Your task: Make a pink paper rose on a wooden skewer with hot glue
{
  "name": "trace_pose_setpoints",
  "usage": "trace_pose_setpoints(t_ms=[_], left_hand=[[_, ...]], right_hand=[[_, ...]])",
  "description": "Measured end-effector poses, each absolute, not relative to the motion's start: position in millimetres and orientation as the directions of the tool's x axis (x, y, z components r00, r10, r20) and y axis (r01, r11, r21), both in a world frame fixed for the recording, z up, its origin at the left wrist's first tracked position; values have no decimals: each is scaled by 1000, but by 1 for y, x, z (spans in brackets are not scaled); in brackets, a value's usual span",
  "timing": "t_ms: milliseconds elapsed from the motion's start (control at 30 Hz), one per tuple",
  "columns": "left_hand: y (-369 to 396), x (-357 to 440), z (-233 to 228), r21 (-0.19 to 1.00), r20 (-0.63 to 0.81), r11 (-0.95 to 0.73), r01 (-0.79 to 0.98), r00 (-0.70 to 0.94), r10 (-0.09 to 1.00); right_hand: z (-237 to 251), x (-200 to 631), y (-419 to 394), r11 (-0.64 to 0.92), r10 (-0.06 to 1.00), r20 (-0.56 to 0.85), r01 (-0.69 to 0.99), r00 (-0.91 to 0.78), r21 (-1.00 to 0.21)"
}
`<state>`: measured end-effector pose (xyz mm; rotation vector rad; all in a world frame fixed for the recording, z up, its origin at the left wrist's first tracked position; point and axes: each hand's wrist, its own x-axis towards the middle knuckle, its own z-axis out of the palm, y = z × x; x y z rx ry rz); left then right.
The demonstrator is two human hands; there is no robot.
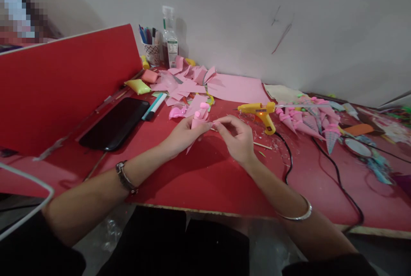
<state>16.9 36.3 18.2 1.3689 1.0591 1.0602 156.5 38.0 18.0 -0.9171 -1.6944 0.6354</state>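
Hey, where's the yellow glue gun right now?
In the head view, the yellow glue gun stands on the red table, just beyond the right hand, with the row of pink paper cones to its right.

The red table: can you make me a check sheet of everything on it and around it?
Surface: red table, dotted with glue bits and sticks.
Job's things: pink paper cone with pink balls on top, in the left hand.
Clutter: yellow glue gun, pink paper scraps, finished cones, black phone, marker, pen cup, bottle.
Grippers: left hand shut on the cone; right hand pinches at the cone's side, what it holds too small to tell.
Cables: black cable from the glue gun, running off the front edge.
Surroundings: red divider, white wall.
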Motion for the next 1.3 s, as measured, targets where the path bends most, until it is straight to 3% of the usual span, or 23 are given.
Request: trace_pose_setpoints(t_ms=[200,400,867,1133,1300], left_hand=[[35,18,21,992,47,-68,111,181,982],[34,19,23,980,34,-74,187,208,977],[32,17,24,998,-10,-18,63,419,908],[33,15,23,996,-87,84,30,536,839],[33,15,24,997,-83,73,41,507,858]], right_hand=[[22,157,41,540,838,546,148,-2,-828],[21,157,41,506,860,509,158,-19,-848],[22,158,39,525,847,528,240,-55,-817],[20,158,40,560,828,553,194,-94,-805],[21,159,39,546,836,546,166,-48,-821]])
